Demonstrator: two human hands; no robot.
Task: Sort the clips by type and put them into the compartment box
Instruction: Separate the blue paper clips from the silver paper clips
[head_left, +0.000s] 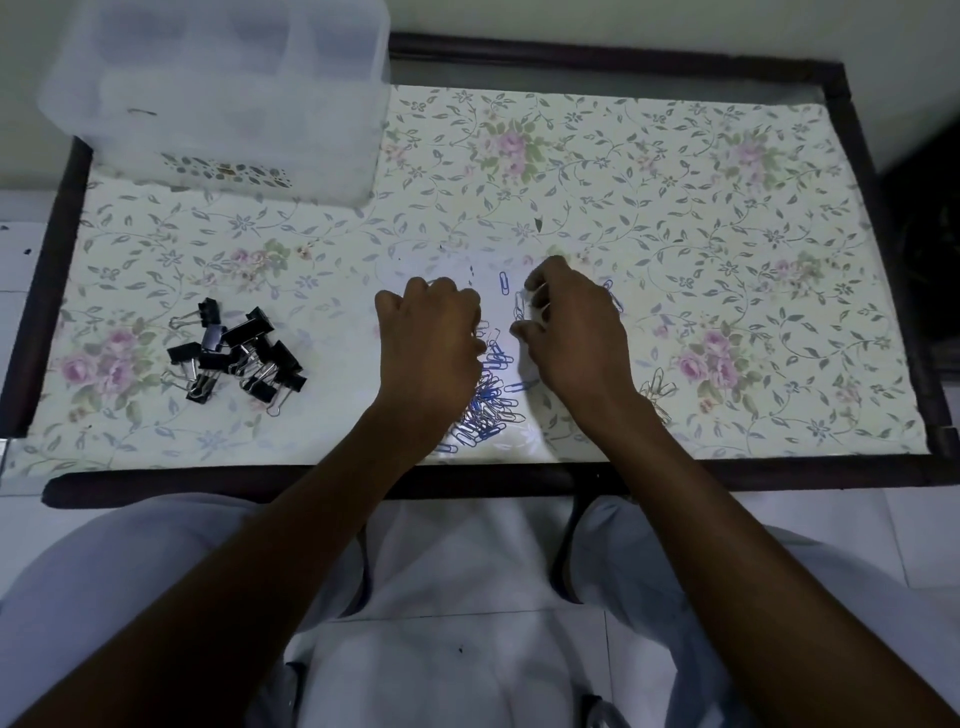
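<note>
Three piles on tabletop (675, 171) | binder clips (236, 358) left edge, pre-sorted | left hand (431, 338) grip curled over blue paperclips (488, 400), contents unclear | right hand (571, 332) pinches silver paperclips (521, 306) to separate | compartment box (218, 93) far-left corner.

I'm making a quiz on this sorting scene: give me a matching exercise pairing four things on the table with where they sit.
Things:
1. black binder clips
2. blue paper clips
3. compartment box
4. silver paper clips

Places:
A. far left corner of the table
B. heap between the two hands
C. small cluster just right of the right wrist
D. pile on the left side, apart from the hands

Pairs: 1-D, 2-B, 3-A, 4-C
</note>
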